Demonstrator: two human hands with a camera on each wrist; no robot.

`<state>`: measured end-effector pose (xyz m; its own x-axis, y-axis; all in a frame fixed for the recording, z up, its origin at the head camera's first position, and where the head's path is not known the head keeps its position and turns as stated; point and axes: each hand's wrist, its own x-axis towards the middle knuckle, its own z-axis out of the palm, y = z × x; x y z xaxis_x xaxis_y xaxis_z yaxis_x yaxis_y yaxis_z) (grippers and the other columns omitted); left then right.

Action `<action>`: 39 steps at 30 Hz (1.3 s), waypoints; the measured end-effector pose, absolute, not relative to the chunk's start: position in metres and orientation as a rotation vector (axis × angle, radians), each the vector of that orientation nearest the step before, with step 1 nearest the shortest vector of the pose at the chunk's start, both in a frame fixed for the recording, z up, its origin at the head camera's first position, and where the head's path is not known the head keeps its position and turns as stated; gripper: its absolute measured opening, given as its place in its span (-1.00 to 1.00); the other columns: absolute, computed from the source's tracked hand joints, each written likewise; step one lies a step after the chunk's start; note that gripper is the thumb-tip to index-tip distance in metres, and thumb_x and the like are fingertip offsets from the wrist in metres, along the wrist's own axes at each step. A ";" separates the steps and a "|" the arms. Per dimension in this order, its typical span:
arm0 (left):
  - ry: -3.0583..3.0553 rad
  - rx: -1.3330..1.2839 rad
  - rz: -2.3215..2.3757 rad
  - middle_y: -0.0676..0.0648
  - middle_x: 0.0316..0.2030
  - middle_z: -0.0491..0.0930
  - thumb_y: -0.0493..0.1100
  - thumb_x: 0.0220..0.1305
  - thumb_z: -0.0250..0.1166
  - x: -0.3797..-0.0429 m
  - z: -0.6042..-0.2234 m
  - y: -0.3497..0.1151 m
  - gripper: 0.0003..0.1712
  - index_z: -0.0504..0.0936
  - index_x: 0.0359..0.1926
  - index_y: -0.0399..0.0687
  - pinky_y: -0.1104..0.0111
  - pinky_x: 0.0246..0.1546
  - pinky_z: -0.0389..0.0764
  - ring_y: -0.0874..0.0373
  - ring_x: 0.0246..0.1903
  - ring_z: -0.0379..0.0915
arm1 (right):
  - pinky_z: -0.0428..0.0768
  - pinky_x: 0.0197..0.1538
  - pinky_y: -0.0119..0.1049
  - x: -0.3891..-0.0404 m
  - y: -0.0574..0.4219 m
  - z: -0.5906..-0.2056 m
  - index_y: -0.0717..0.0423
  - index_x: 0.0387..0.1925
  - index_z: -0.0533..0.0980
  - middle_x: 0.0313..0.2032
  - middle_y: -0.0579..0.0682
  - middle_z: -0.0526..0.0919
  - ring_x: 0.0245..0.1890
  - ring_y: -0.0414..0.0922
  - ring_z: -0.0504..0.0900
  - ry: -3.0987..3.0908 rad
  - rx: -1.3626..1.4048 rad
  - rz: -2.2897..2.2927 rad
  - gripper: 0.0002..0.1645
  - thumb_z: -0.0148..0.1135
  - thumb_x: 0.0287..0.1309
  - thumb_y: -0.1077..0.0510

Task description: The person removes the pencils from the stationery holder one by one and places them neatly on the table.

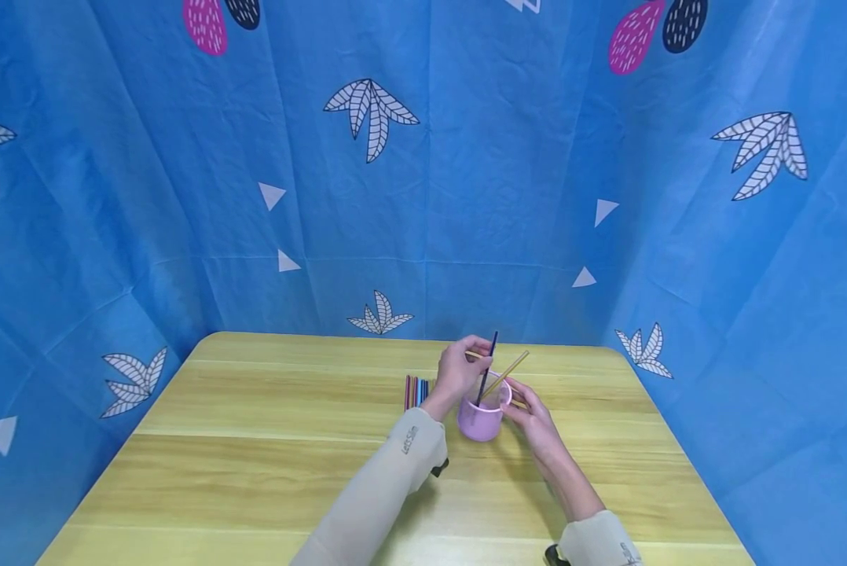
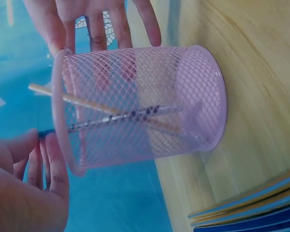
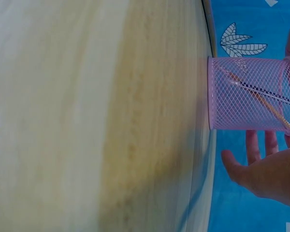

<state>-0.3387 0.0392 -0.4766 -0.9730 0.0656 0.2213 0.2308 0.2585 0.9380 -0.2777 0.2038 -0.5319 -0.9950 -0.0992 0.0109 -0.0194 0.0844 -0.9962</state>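
Observation:
A pink mesh pen holder (image 1: 479, 423) stands upright on the table. One tan stick-like pencil (image 1: 515, 364) leans inside it. My left hand (image 1: 459, 369) is above the rim and pinches the upper end of a dark blue patterned pencil (image 2: 106, 120), whose lower part is inside the holder. My right hand (image 1: 537, 420) holds the holder's right side, thumb near the rim and fingers (image 2: 120, 29) around the far side. Beside my left wrist lie several coloured pencils (image 1: 415, 391), partly hidden by that arm.
Light wooden table (image 1: 254, 440) lies under everything. Behind it and on both sides hangs a blue patterned curtain (image 1: 494, 196), close to the table's back edge. Both forearms reach in from the front, in light sleeves (image 1: 381, 495).

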 end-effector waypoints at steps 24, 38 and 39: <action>-2.028 -0.285 -1.897 -0.20 -0.14 0.73 -0.36 0.30 0.40 -0.328 -0.443 0.009 -0.76 0.71 -0.01 -0.24 0.41 -0.17 0.79 0.00 -0.22 0.68 | 0.23 0.59 0.10 -0.276 0.204 -0.532 0.15 0.57 0.16 0.47 0.28 0.28 0.47 0.18 0.30 2.243 -0.123 -2.094 -0.28 0.09 0.47 0.23; -1.903 -0.228 -1.997 -0.23 -0.09 0.68 -0.37 0.35 0.35 -0.317 -0.429 -0.030 -0.76 0.67 0.02 -0.22 0.28 -0.06 0.81 0.10 -0.24 0.62 | 0.23 0.58 0.09 -0.276 0.204 -0.531 0.12 0.56 0.17 0.47 0.26 0.29 0.45 0.12 0.28 2.230 -0.110 -2.098 -0.29 0.10 0.47 0.23; -1.898 -0.219 -2.007 -0.23 -0.08 0.68 -0.38 0.35 0.35 -0.317 -0.429 -0.034 -0.76 0.67 0.02 -0.22 0.26 -0.05 0.80 0.10 -0.23 0.62 | 0.23 0.58 0.10 -0.276 0.204 -0.531 0.11 0.56 0.18 0.46 0.25 0.29 0.45 0.12 0.28 2.236 -0.108 -2.095 -0.29 0.10 0.46 0.23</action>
